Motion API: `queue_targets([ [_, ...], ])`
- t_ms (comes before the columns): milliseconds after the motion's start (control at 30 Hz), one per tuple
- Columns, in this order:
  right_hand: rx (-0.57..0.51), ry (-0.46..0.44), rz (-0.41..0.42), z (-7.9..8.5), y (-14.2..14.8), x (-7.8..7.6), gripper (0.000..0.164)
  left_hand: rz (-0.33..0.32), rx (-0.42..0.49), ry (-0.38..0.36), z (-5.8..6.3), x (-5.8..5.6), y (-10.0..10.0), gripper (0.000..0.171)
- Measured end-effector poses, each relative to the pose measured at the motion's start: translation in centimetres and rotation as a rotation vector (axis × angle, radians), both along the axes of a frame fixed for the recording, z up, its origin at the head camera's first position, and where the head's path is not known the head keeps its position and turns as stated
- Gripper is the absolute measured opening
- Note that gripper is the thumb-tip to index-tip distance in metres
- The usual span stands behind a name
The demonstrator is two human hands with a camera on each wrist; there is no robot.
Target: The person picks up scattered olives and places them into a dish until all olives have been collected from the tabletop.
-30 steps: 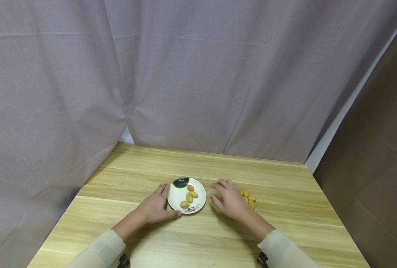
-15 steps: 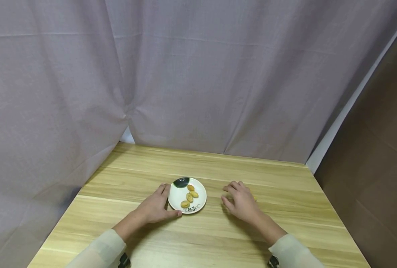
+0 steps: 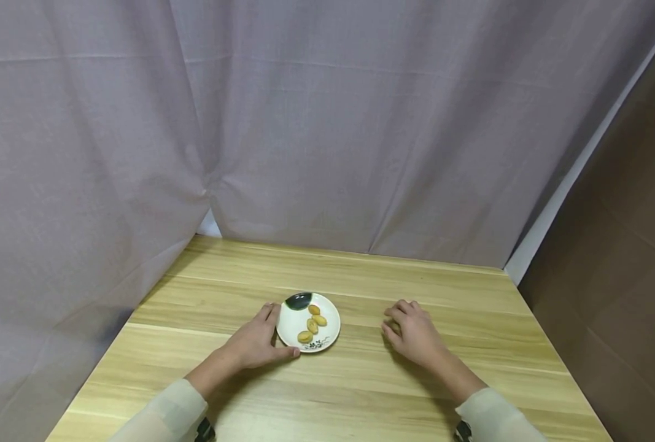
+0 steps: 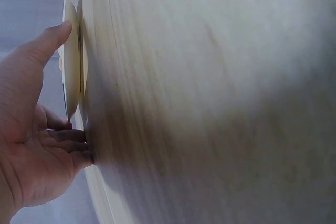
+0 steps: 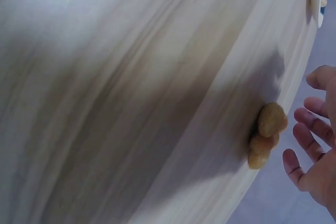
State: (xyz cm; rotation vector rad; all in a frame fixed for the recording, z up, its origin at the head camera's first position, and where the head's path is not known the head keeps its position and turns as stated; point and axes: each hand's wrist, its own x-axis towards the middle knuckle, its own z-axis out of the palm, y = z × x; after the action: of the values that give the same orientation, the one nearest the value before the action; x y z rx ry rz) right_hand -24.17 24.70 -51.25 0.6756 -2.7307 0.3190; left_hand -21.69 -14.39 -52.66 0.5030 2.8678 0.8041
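My left hand holds a small round white plate with a dark green patch at its rim and a plant drawing. The left wrist view shows the thumb on the near rim and the fingers at the far side. Several yellow oval pieces, like small dried fruits, lie on the plate. My right hand hovers over the table, right of the plate, fingers loosely bent and holding nothing. Close beneath it, the right wrist view shows more yellow pieces clustered on the table; the hand hides them from the head view.
The wooden table lies under both hands. A grey curtain hangs along its back and left, and a brown panel stands on the right.
My right hand has moved right, away from the plate, and now covers the loose yellow pieces in the head view. The left hand and plate stay put.
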Motion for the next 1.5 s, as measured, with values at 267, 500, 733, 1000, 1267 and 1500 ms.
queue_targets([
  [267,0.010,-0.044,-0.049,-0.4,1.2,-0.2,0.028,0.000,0.005,-0.002,0.0,0.1,0.0,0.126],
  [500,0.022,-0.052,-0.071,-0.4,1.8,-0.7,0.025,0.002,0.003,0.007,0.0,0.0,0.1,0.126],
  [733,0.013,-0.068,-0.099,-0.9,2.3,-1.1,0.027,0.006,-0.003,0.002,-0.2,0.0,0.1,0.127],
  [1000,0.006,-0.067,-0.119,-1.3,2.4,-1.5,0.032,0.006,-0.006,0.008,0.0,0.0,0.1,0.126],
  [1267,0.027,-0.046,-0.124,-1.0,2.0,-1.5,0.028,0.012,-0.010,0.005,0.0,0.0,0.2,0.126],
  [1500,0.029,-0.056,-0.127,-1.1,1.9,-1.6,0.027,0.013,-0.010,0.006,-0.1,0.0,0.2,0.127],
])
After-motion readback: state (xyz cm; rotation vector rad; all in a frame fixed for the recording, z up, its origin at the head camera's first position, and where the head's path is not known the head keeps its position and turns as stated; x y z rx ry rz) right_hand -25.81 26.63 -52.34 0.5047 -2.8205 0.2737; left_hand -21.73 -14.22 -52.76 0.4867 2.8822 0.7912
